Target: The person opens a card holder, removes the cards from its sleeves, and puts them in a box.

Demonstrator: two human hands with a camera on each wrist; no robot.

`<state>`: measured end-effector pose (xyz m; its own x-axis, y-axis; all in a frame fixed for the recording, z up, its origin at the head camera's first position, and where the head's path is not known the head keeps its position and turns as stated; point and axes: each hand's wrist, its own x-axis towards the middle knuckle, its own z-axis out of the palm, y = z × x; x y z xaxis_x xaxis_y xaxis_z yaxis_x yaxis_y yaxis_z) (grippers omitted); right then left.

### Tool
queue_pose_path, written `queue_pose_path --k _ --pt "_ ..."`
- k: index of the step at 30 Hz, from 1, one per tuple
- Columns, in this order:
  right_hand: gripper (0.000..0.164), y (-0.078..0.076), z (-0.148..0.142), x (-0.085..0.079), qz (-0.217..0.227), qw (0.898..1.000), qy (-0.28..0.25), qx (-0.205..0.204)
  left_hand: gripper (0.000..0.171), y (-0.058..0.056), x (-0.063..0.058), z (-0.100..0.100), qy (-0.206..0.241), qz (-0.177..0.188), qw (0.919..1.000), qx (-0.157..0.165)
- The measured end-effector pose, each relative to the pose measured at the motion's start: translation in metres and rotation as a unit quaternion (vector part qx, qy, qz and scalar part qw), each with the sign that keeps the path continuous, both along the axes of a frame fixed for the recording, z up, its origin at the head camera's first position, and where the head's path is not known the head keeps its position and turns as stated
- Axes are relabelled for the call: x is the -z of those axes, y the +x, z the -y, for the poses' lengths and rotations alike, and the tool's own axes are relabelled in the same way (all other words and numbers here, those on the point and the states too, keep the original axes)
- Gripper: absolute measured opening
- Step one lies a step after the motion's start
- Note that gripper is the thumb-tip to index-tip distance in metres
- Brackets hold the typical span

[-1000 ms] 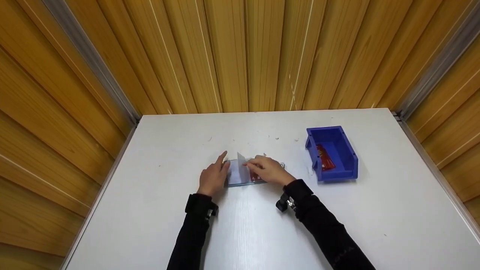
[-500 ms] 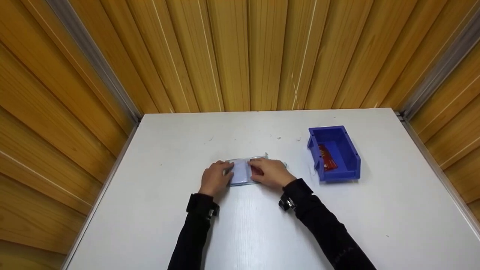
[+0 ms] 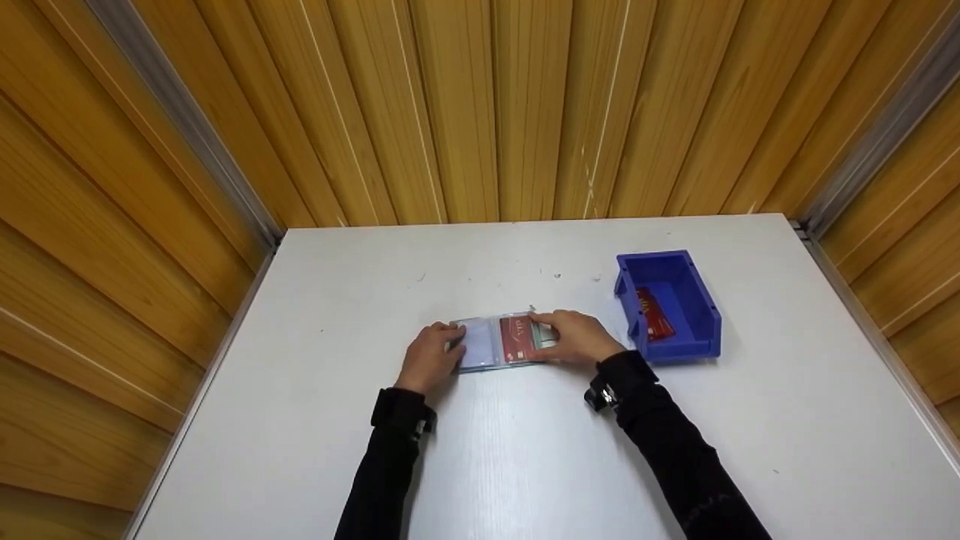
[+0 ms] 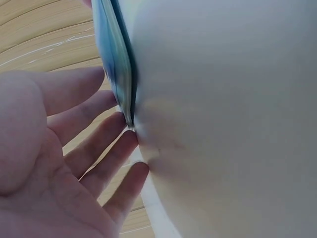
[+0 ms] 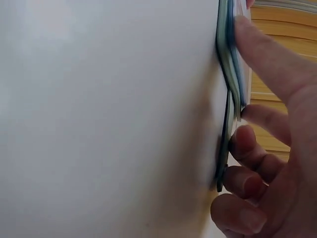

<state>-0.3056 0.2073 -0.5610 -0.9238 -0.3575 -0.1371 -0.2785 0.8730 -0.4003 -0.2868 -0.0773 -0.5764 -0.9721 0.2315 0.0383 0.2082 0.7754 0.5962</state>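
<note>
A clear-sleeved card holder with blue-green edges (image 3: pixel 478 343) lies spread flat near the middle of the white worktop (image 3: pixel 480 465), its long axis running left to right, the right end angled slightly away from the person. A red rectangular card with pale lettering (image 3: pixel 517 341) shows in its right part, long axis running near to far, across the holder's length. The left hand (image 3: pixel 429 360) touches the holder's left end, its grip loose, fingers nearly straight. The right hand (image 3: pixel 581 339) touches the right end with several fingers bent; whether its grip pinches the holder or only rests against it, I cannot tell. Farther right stands a deep-blue plastic bin (image 3: pixel 679 349), its low side facing left; inside, another red card (image 3: pixel 654 315) slants, near end toward the right.
</note>
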Motion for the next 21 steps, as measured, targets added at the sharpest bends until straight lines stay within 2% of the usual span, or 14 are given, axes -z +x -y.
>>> queue_pose_path --k 4,9,13,17,21 --pt "0.085 0.000 -0.002 0.001 0.002 1.000 -0.003 -0.004 0.040 0.000 -0.001 0.001 0.009 0.001 0.9999 0.006" --pt "0.086 0.002 -0.002 0.000 0.005 1.000 -0.001 -0.009 0.035 0.003 -0.006 -0.009 -0.002 -0.026 0.9997 0.000" --pt "0.086 0.002 -0.003 0.001 0.003 1.000 0.001 -0.011 0.024 0.004 -0.005 -0.027 0.049 -0.034 0.9982 0.012" --pt "0.086 0.001 -0.004 0.003 0.001 1.000 0.001 -0.015 0.022 0.003 -0.002 -0.044 0.108 0.002 0.9941 0.010" --pt "0.087 0.001 -0.003 0.003 0.004 1.000 -0.001 -0.015 0.026 0.000 -0.004 -0.057 0.150 0.047 0.9872 -0.026"
